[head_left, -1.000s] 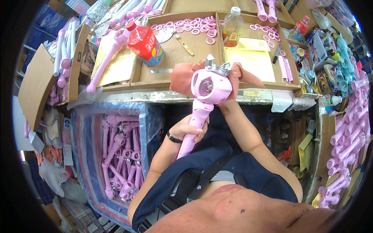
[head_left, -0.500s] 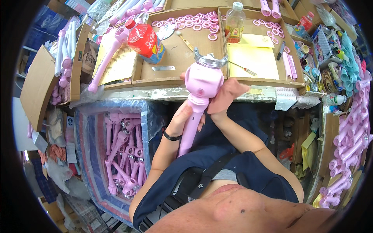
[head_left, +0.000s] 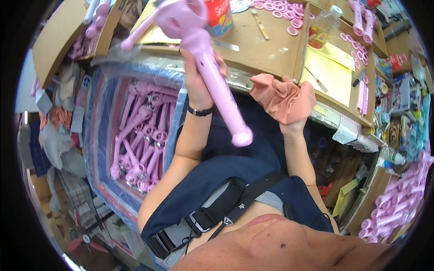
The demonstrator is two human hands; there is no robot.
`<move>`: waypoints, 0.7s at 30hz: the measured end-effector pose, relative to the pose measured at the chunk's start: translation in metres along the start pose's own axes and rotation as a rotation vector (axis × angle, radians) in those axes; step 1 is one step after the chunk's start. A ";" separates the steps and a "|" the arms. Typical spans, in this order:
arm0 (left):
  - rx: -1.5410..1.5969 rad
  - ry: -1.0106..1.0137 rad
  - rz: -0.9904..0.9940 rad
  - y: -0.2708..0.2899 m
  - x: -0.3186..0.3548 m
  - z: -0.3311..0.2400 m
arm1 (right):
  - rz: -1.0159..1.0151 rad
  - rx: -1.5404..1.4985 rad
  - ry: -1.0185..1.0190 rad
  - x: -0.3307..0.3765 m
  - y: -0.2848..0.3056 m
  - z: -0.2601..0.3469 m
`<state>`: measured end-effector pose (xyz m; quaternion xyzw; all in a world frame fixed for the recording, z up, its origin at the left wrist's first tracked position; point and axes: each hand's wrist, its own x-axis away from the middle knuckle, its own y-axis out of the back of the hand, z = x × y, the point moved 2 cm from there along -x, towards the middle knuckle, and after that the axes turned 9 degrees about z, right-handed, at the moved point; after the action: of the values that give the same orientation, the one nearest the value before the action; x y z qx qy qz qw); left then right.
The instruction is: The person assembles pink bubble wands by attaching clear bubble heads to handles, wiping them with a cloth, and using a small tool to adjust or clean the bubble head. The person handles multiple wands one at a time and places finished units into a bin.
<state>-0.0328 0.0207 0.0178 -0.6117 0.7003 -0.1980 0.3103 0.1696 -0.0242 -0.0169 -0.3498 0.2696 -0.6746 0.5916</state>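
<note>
From the head view, I see my left hand (head_left: 197,79) clamped around the handle of a pink handheld fan (head_left: 212,72), upper centre of the frame. The fan's round head points toward the top edge and its rounded butt hangs down toward the middle, above my dark apron (head_left: 235,158). My right hand (head_left: 289,106), centre right, has its fingers curled around a salmon-pink cloth (head_left: 282,97); it sits just beside the fan's handle without touching it. Behind both hands runs the cardboard-covered desk (head_left: 266,49), scattered with pink rings (head_left: 282,11) and a clear plastic bottle (head_left: 325,27) at upper right. At centre left a bin (head_left: 97,135) holds a heap of more pink fans.
</note>
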 end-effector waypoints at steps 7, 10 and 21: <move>0.110 -0.339 -0.169 0.028 -0.003 -0.037 | 0.014 -0.011 -0.296 0.027 0.009 -0.023; 0.078 -0.371 -0.291 0.029 0.002 -0.035 | 0.247 -0.063 -0.416 0.029 0.008 -0.041; 0.077 -0.285 0.046 0.003 0.012 -0.007 | 0.320 0.013 -0.860 0.050 0.023 -0.078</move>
<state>-0.0403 0.0085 0.0182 -0.6049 0.6549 -0.1284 0.4344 0.1193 -0.0811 -0.0751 -0.5484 0.0457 -0.3698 0.7486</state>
